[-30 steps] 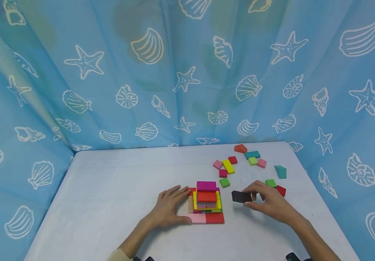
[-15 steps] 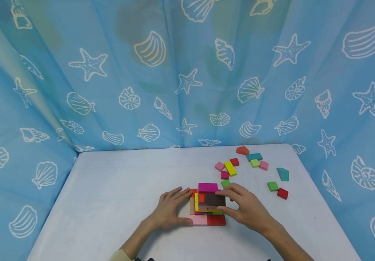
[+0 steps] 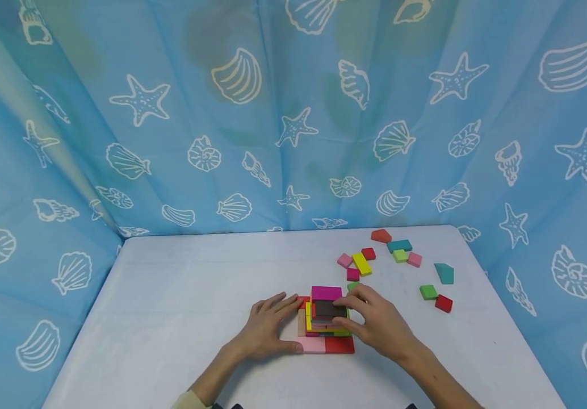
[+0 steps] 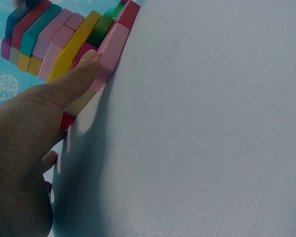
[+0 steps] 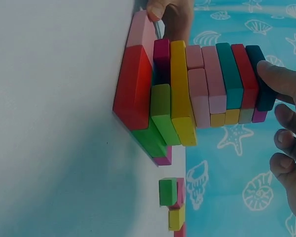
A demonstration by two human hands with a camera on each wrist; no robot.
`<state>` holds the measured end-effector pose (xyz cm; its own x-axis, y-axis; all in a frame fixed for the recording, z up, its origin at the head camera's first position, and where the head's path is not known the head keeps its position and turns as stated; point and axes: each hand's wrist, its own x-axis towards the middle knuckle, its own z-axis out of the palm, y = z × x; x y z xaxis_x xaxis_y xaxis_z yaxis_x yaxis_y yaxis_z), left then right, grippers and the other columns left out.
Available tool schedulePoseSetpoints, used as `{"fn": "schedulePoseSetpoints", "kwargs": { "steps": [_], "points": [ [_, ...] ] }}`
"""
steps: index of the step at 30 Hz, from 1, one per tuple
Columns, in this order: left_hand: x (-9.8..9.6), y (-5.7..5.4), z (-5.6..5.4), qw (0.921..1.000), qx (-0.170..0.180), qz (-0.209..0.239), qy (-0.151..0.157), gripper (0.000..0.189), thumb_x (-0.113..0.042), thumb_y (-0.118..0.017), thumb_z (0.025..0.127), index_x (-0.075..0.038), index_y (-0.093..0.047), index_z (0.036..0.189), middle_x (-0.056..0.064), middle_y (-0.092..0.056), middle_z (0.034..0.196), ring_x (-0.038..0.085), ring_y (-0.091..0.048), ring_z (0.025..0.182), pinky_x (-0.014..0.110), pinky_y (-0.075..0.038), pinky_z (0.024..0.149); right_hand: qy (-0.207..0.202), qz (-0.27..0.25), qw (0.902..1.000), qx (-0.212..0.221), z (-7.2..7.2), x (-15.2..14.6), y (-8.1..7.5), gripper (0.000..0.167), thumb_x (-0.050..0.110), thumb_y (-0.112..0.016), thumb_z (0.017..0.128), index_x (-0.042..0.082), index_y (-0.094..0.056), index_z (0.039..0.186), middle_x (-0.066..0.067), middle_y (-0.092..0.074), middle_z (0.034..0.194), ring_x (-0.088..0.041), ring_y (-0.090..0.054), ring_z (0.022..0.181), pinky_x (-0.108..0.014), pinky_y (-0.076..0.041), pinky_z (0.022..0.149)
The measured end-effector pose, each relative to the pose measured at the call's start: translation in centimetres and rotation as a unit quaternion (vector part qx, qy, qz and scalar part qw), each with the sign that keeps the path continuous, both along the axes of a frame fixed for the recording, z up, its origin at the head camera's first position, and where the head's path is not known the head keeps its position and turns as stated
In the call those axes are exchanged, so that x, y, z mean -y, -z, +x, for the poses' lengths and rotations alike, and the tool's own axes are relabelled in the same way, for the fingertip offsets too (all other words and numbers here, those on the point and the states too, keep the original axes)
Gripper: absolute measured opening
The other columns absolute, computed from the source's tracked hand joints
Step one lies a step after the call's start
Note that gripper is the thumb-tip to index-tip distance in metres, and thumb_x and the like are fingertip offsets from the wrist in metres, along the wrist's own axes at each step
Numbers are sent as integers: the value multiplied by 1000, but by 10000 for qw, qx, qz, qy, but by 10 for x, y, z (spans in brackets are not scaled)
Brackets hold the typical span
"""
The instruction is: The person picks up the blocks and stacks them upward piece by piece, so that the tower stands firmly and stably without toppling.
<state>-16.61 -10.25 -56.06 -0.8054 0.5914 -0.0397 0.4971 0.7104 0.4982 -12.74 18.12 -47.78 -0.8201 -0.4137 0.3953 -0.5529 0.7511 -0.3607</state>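
Note:
A stepped tower of coloured wooden blocks stands on the white table, its base edged by a pink block (image 3: 312,345) and a red block (image 3: 340,345). My right hand (image 3: 388,326) pinches a dark, nearly black block (image 3: 331,309) between thumb and fingers. In the right wrist view this dark block (image 5: 264,94) lies flat against a red block (image 5: 244,74) at the tower's top, beside a magenta block (image 3: 326,293). My left hand (image 3: 265,326) rests at the tower's left side, fingers extended. Its thumb touches the pink base block (image 4: 108,59) in the left wrist view.
Loose blocks lie behind and right of the tower, among them a yellow block (image 3: 362,264), a teal block (image 3: 444,273), a green block (image 3: 428,292) and a red block (image 3: 444,303). A blue shell-patterned curtain (image 3: 293,142) hangs behind the table.
My right hand has carried the dark block leftward from beside the tower to its top, shifting slightly further left in the last half second. The left hand stays at the base.

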Motion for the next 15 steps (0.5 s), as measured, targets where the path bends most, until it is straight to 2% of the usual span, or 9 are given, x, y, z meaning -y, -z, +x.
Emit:
{"fn": "schedulePoseSetpoints", "kwargs": {
  "steps": [4,15],
  "points": [
    [0,0,0,10000,-41,46,20,99,-74,-68,77,-33,-31,159,-10,-30,164,25,-20,153,61,-21,115,0,28,10000,-49,-2,1,1,48,29,-95,69,24,-72,111,12,-63,94,-2,-62,85,-21,-57,73],
    [1,1,-1,9999,-118,76,44,99,-73,-68,77,-32,-31,159,-8,-30,164,25,-20,152,60,-22,115,159,32,9998,110,-3,6,1,50,29,-94,69,23,-71,113,10,-69,98,-5,-66,89,-25,-58,76]
  ]
}}
